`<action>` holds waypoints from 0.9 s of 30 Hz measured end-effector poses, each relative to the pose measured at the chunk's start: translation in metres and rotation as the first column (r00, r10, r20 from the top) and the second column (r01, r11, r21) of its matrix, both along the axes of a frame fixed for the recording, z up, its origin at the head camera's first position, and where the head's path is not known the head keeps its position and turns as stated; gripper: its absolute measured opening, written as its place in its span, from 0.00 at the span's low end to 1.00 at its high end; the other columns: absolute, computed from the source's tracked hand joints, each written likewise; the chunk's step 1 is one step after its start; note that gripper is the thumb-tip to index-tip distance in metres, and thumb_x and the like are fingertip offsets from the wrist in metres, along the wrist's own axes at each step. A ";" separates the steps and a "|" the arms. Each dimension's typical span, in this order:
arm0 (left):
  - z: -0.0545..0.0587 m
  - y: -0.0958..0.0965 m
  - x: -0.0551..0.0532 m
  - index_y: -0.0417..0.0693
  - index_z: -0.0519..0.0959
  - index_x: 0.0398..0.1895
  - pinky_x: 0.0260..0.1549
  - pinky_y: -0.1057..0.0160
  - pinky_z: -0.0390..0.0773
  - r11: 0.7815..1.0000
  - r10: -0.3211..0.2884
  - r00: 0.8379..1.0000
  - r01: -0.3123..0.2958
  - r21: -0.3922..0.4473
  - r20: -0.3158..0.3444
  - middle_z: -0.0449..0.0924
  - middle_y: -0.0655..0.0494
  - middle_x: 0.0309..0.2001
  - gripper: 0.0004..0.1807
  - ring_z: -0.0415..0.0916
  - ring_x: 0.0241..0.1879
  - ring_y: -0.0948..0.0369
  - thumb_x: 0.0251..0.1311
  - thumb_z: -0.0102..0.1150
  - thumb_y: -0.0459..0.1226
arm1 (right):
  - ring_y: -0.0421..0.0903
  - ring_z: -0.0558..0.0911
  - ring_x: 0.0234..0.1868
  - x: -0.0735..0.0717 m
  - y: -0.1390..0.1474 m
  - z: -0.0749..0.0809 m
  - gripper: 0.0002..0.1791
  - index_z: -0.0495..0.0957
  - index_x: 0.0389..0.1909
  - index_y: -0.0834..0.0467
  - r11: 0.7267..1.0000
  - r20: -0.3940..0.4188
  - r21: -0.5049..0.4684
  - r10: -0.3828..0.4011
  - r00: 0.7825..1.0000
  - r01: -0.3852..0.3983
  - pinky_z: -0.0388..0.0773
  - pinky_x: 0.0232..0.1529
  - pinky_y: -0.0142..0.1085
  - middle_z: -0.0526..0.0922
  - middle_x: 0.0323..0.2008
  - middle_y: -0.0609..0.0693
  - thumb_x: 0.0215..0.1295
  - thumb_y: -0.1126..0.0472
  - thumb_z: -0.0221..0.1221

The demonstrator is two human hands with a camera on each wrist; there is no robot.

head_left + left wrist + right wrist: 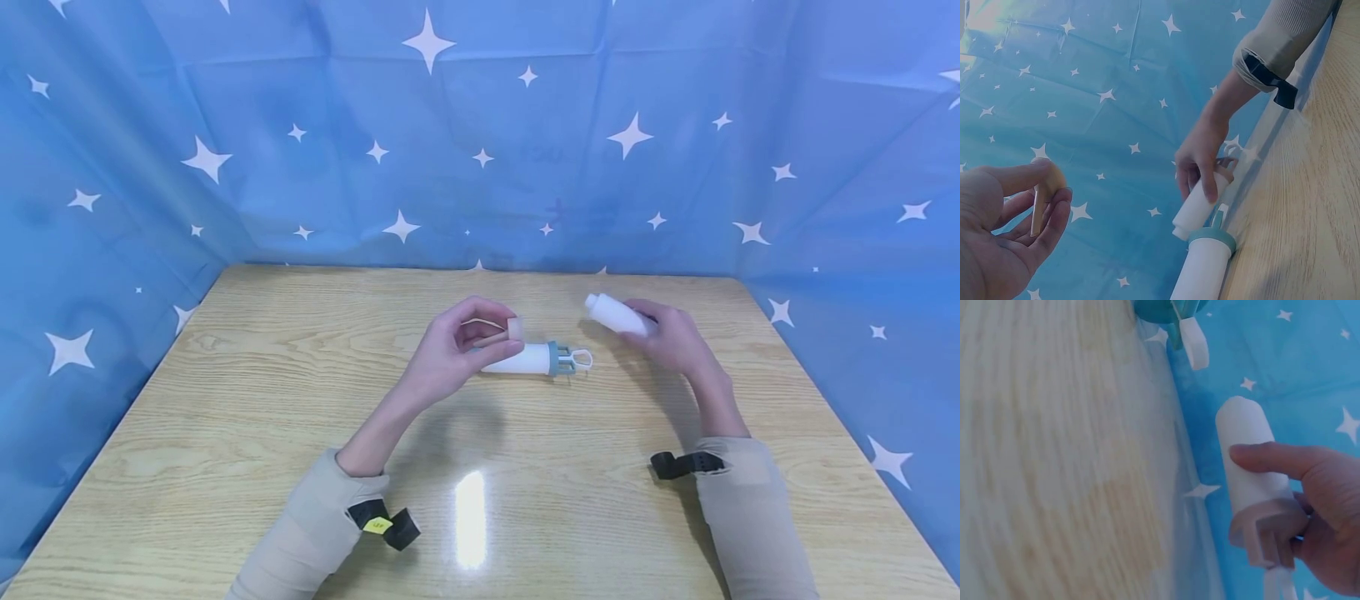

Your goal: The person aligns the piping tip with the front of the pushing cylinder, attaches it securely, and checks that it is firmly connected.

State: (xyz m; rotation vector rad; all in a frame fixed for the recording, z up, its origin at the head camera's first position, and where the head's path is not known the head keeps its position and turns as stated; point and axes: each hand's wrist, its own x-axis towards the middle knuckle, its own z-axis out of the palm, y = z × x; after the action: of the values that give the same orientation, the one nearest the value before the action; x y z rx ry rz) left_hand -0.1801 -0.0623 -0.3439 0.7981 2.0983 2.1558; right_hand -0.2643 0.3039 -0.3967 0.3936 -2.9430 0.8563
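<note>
My left hand pinches a small beige cap-like piece with fingertips and thumb. In the left wrist view that piece has a rounded top and a thin straight side. My right hand grips a white cylindrical bottle, its narrower end pointing away to the left. A pinkish-brown slotted collar and a white loop show at its other end. Below and just beyond the left hand, a second white cylindrical bottle lies on its side, with a teal collar and white loop facing right. The left fingers hide its other end.
A wooden table lies under both hands. Blue cloth with white stars hangs behind it and along both sides. A strapped black camera sits on each wrist over grey-beige sleeves.
</note>
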 end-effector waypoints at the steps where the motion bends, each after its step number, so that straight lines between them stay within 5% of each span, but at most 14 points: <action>1: 0.000 0.000 0.000 0.38 0.79 0.52 0.52 0.57 0.83 1.000 0.000 1.000 0.000 -0.001 0.000 0.80 0.48 0.50 0.16 0.83 0.50 0.54 0.61 0.67 0.26 | 0.67 0.78 0.52 0.000 -0.001 0.001 0.31 0.72 0.67 0.65 1.000 -0.012 -0.008 0.004 1.000 -0.004 0.75 0.51 0.61 0.78 0.58 0.71 0.66 0.57 0.67; 27: 0.004 -0.004 0.000 0.38 0.79 0.50 0.52 0.57 0.83 1.000 0.017 1.000 -0.017 0.014 0.011 0.80 0.48 0.50 0.16 0.83 0.50 0.54 0.60 0.68 0.26 | 0.59 0.80 0.44 0.017 -0.032 0.039 0.28 0.79 0.62 0.61 0.995 -0.215 -0.058 0.070 0.974 -0.085 0.75 0.42 0.54 0.84 0.52 0.62 0.60 0.60 0.72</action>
State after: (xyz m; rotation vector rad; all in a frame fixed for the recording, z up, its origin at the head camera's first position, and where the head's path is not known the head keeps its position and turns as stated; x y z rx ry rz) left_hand -0.1803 -0.0664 -0.3398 0.7711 2.0948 2.1803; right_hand -0.2477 0.2719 -0.3579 0.5618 -2.7120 0.8589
